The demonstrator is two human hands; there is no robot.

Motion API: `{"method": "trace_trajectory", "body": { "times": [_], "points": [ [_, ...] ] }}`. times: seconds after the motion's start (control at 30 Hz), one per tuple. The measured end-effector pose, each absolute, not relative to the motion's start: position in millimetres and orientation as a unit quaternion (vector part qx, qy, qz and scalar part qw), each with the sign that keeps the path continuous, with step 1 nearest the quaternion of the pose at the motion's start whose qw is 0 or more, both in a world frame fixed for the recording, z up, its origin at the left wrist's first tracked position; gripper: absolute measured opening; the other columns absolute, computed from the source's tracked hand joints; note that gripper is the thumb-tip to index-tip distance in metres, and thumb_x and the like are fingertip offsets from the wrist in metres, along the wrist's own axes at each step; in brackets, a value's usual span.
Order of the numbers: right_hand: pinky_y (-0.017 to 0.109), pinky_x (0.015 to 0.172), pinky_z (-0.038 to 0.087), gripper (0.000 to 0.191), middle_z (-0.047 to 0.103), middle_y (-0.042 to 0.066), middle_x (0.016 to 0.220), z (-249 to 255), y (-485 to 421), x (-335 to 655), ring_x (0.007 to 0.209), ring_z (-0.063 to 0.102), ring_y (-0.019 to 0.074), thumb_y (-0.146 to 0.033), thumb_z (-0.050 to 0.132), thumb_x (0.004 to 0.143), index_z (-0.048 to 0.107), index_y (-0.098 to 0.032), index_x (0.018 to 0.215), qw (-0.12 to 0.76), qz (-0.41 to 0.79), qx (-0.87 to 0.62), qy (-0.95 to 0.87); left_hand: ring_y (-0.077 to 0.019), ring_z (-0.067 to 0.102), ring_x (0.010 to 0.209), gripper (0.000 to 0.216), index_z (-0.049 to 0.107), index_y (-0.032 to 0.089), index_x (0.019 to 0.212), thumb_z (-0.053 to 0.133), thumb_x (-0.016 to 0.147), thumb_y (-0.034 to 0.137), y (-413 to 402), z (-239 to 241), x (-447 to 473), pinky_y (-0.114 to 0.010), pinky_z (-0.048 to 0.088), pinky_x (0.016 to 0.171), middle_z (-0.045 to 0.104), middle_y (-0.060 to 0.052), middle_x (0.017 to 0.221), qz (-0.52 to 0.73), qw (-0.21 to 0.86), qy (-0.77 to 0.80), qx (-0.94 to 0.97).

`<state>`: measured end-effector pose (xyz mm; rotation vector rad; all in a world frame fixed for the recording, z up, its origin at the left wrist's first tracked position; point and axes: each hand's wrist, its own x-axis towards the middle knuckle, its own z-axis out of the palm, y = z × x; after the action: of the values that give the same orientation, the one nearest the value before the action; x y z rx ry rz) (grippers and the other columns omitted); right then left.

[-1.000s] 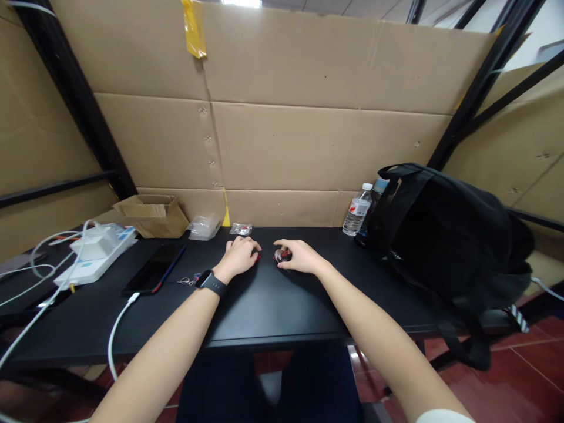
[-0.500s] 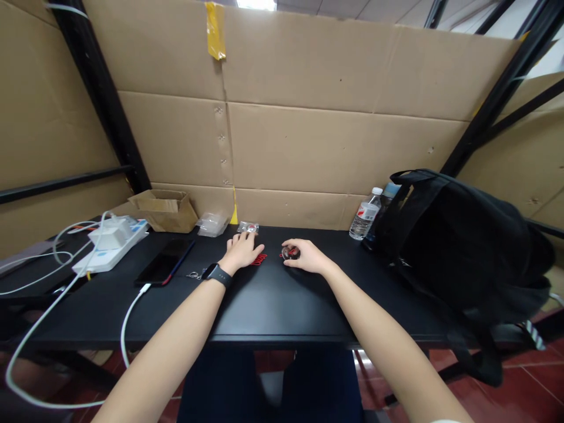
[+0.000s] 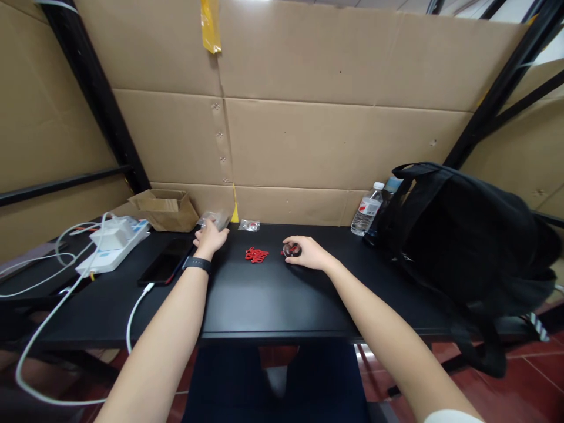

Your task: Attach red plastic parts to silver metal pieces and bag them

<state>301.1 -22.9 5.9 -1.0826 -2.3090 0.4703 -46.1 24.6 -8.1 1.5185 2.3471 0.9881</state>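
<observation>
My left hand (image 3: 210,238) is at the clear plastic bag (image 3: 220,218) near the back wall, fingers apart. Its fingertips overlap the bag's front; whether they press on it is hard to tell. A black watch band circles that wrist. My right hand (image 3: 308,254) rests on the black table with thumb and fingers curved around a small round clear-and-dark object (image 3: 289,251) with red in it. Between the hands lies a loose bunch of red cord (image 3: 256,254). Behind the cord is a small clear packet (image 3: 249,225).
On the left are a phone (image 3: 163,264) on a white cable, a white power strip (image 3: 110,252) and an open brown paper bag (image 3: 170,211). A water bottle (image 3: 366,211) and a black backpack (image 3: 467,252) stand on the right. Cardboard (image 3: 299,141) walls the back.
My left hand has moved left from beside the red cord to the plastic bag, uncovering the cord and the small packet. My right hand stays around the round object.
</observation>
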Motion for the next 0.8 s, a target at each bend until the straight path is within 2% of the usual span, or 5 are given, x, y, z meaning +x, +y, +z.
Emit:
{"method": "trace_trajectory", "body": {
  "times": [0.2,0.4,0.6,0.7,0.8],
  "points": [
    [0.029,0.079,0.051,0.053,0.072,0.005,0.102,7.0,-23.8,300.9,0.079,0.065,0.0161,-0.030,0.082,0.070,0.068,-0.023,0.121,0.269,0.180,-0.401,-0.857,-0.0437,0.039,0.137,0.077,0.037,0.027,0.149,0.058,0.081,0.055,30.0,-12.3,-47.3,-0.059,0.035,0.106,0.047,-0.013,0.152,0.342,0.101,0.776,0.519],
    [0.030,0.078,0.051,0.053,0.072,0.005,0.103,7.9,-24.1,302.0,0.078,0.065,0.0161,-0.028,0.083,0.068,0.070,-0.023,0.119,0.278,0.184,-0.403,-0.852,-0.0427,0.040,0.137,0.067,0.046,0.027,0.144,0.057,0.083,0.054,29.0,-7.7,-47.1,-0.056,0.037,0.107,0.049,-0.012,0.150,0.342,0.100,0.769,0.531],
    [0.030,0.078,0.052,0.052,0.072,0.006,0.105,9.8,-24.0,303.2,0.077,0.064,0.0161,-0.030,0.082,0.069,0.070,-0.023,0.119,0.291,0.183,-0.398,-0.850,-0.0397,0.042,0.134,0.067,0.038,0.020,0.149,0.056,0.087,0.037,4.3,10.4,-31.2,-0.055,0.037,0.106,0.042,-0.017,0.152,0.373,-0.043,0.746,0.549],
    [0.030,0.078,0.052,0.052,0.071,0.006,0.106,10.1,-23.2,304.7,0.078,0.064,0.0162,-0.031,0.082,0.070,0.069,-0.023,0.119,0.293,0.173,-0.400,-0.851,-0.0345,0.044,0.134,0.059,0.040,0.019,0.147,0.052,0.091,0.033,-10.7,23.1,-12.7,-0.049,0.036,0.109,0.046,-0.016,0.147,0.418,-0.107,0.679,0.594],
    [0.030,0.078,0.051,0.052,0.071,0.005,0.107,10.5,-21.8,307.2,0.079,0.065,0.0164,-0.032,0.083,0.069,0.069,-0.024,0.118,0.299,0.165,-0.413,-0.844,-0.0278,0.056,0.121,0.044,0.052,0.020,0.136,0.052,0.094,0.033,-22.1,30.9,14.5,-0.039,0.040,0.106,0.058,-0.013,0.130,0.446,-0.068,0.562,0.693]
  ]
}}
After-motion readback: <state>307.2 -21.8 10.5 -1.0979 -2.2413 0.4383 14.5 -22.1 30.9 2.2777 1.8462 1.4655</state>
